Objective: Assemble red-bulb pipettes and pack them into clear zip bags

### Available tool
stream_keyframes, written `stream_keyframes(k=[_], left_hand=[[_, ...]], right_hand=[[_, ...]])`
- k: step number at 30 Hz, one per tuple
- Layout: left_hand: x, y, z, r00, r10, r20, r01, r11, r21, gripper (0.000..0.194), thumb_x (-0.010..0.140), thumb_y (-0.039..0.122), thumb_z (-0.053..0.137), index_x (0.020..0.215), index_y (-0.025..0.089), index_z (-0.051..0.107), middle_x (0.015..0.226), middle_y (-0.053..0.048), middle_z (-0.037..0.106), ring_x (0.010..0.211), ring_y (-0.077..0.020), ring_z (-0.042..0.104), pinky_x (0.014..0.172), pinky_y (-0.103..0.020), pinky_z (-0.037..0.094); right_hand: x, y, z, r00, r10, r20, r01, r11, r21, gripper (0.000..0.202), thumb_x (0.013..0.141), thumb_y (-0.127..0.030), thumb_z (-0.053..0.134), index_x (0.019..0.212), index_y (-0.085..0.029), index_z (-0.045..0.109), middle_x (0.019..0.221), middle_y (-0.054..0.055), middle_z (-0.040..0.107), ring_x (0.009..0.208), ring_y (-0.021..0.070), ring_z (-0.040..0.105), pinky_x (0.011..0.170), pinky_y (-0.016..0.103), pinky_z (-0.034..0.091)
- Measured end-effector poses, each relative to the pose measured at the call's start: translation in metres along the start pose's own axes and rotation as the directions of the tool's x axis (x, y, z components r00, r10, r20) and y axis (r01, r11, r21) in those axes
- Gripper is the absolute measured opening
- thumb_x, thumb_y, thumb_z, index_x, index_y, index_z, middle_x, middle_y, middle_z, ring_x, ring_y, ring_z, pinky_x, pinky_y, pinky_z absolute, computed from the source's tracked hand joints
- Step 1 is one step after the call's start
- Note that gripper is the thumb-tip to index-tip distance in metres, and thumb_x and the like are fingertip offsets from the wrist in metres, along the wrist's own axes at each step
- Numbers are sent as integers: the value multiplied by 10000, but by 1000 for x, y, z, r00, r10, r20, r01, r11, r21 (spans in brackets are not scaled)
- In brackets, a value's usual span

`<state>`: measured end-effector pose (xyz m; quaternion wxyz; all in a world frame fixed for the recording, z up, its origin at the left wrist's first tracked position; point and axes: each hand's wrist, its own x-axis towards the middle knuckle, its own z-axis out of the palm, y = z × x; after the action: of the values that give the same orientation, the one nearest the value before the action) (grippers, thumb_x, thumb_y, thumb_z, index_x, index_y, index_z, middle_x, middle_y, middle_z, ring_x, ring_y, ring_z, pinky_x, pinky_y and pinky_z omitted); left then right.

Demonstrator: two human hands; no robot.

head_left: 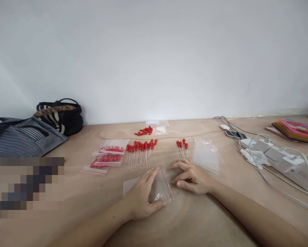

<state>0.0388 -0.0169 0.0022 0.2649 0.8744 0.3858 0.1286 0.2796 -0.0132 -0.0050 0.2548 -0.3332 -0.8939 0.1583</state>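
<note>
A clear zip bag with a red seal line lies on the table under my left hand. That hand rests on it with thumb and fingers spread, covering part of the plastic. My right hand is just right of the bag's seal, fingers apart and holding nothing. Beyond its fingertips lie a few glass droppers with red bulbs. A larger group of red-bulbed droppers is laid out farther left. Several filled zip bags of droppers overlap at the left. Flat zip bags lie at the right.
Loose red bulbs and a bag of glass tubes lie near the wall. A power strip with white chargers and cables is at the right, near colourful sheets. A striped bag and a black bag stand left.
</note>
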Motion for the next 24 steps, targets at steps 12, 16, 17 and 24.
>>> stream_keyframes(k=[12,16,17,24], left_hand=[[1,-1,-1,1000,10,18,-10,999,41,836,685,424,593,1350,181,150,1391,-141,258,1265,-296,224,1008,-481,241],[1,-2,0,1000,21,8,-22,999,29,830,688,437,588,1351,201,149,1388,-138,263,1260,-300,234,997,-489,254],[1,-2,0,1000,22,7,-22,999,26,829,688,437,589,1351,195,153,1386,-140,266,1259,-300,235,996,-487,256],[2,-4,0,999,40,-18,-40,999,-19,839,675,434,605,1350,198,167,1380,-132,279,1251,-311,249,999,-491,250]], right_hand=[[2,-5,4,997,-42,62,44,998,-37,273,780,-427,514,1002,-314,625,1154,41,491,1046,217,397,876,404,299],[4,-13,5,995,-72,65,73,997,-10,340,749,-463,536,1024,-279,615,1022,54,552,955,200,447,839,380,317],[5,-15,5,994,-78,77,80,997,-12,365,740,-472,542,1034,-268,609,1012,57,560,951,203,451,840,381,314],[10,-26,10,980,-153,128,155,988,0,539,710,-496,556,1188,-259,483,1087,65,591,1095,249,414,942,451,176]])
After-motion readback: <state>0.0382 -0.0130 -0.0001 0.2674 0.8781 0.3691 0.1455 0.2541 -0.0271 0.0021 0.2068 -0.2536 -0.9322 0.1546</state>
